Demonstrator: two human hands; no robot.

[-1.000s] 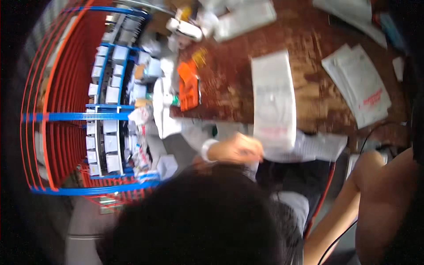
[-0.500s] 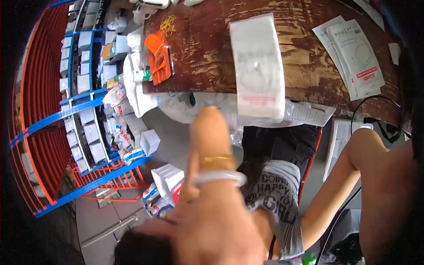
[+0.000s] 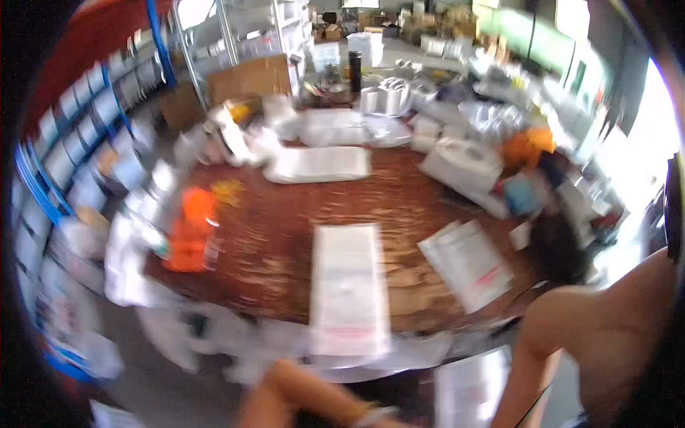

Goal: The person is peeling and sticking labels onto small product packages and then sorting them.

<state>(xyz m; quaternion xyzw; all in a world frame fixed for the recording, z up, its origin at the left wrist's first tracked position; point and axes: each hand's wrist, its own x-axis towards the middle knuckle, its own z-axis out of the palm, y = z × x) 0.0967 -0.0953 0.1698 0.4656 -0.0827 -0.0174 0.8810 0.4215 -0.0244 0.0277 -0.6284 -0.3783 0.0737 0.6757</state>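
Note:
The view is smeared by motion. My left forearm (image 3: 314,389) bends in at the lower edge, with bracelets (image 3: 378,414) at the wrist; the left hand is outside the picture. On the right, my right arm (image 3: 546,321) runs down past the lower edge, its hand also hidden. Ahead, on the brown, worn table (image 3: 271,257), lies a long stack of white printed packets (image 3: 349,278), its near end at the front edge. Farther right are a few loose white packets (image 3: 467,264). Next to my right forearm, below the table edge, is a blurred white flat thing (image 3: 471,392).
Orange bags (image 3: 191,232) and yellow bands (image 3: 228,191) lie at the table's left. Another white stack (image 3: 317,164) is farther back. A white roll (image 3: 464,164) and an orange bundle (image 3: 528,146) are at the right rear. Blue-framed shelves (image 3: 78,121) with white boxes stand left.
The view has tilted up, bringing the whole table and the room behind it into sight. My left hand, blurred in front before, has left the picture at the bottom.

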